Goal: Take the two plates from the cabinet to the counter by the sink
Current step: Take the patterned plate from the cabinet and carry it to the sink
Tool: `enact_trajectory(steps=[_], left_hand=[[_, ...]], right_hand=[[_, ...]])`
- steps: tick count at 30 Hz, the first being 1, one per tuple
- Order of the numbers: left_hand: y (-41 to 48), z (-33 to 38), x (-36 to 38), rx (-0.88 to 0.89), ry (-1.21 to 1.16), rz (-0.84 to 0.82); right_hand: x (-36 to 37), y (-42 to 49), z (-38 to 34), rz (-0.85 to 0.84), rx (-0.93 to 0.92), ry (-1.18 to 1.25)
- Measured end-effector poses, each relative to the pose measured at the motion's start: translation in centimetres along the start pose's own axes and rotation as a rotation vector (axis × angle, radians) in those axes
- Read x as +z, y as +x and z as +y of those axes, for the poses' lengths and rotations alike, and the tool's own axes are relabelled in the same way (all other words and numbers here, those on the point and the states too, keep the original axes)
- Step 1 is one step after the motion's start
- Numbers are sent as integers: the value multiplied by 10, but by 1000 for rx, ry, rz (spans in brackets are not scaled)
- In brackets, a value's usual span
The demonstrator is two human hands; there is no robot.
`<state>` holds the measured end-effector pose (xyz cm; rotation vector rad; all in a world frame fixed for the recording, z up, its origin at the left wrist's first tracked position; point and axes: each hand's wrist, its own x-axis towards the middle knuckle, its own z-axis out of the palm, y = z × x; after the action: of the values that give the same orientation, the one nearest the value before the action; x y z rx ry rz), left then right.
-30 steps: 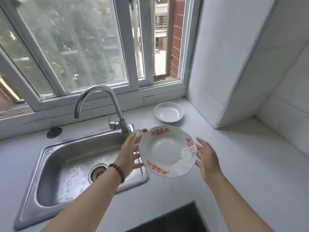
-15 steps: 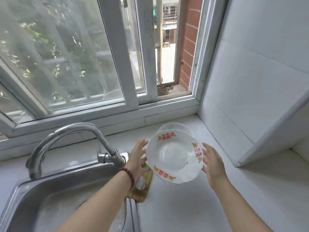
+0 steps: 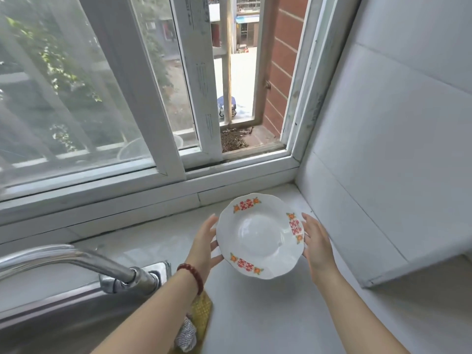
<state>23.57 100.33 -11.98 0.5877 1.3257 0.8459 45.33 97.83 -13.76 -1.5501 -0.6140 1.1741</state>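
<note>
chrome faucet (image 3: 76, 261), open window (image 3: 237, 72), yellow sponge (image 3: 201, 312)

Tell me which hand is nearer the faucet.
Left. The left hand is at the plate's left rim, just right of the faucet; the right hand is at the plate's far rim.

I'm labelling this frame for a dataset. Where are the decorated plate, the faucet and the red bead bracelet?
decorated plate (image 3: 260, 235): head view, on its white centre well.
faucet (image 3: 84, 259): head view, on the curved steel spout.
red bead bracelet (image 3: 192, 275): head view, on the beads across the left wrist.
</note>
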Motion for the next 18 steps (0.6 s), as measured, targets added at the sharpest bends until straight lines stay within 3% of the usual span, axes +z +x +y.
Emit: enact_trajectory(steps=[18], left_hand=[[16,-15,2,130,59,-60]], right_hand=[[4,20,26,9,45,-2]])
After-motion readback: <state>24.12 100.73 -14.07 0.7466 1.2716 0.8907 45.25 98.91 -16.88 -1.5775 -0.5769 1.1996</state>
